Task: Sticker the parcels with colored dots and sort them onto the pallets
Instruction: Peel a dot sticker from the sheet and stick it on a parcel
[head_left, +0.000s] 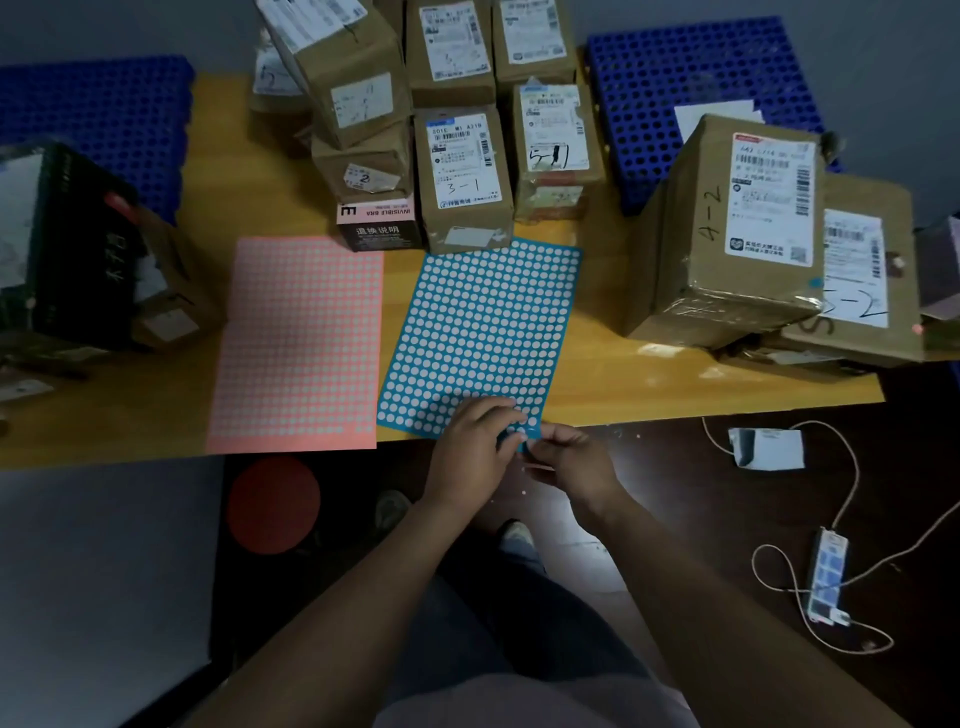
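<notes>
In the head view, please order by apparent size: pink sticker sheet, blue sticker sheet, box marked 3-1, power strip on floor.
1. pink sticker sheet and blue sticker sheet, about alike, so unranked
2. box marked 3-1
3. power strip

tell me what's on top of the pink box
A brown carton marked 2 sits on the pink box, with a larger tilted carton above it. The pink box's top is covered.
</notes>
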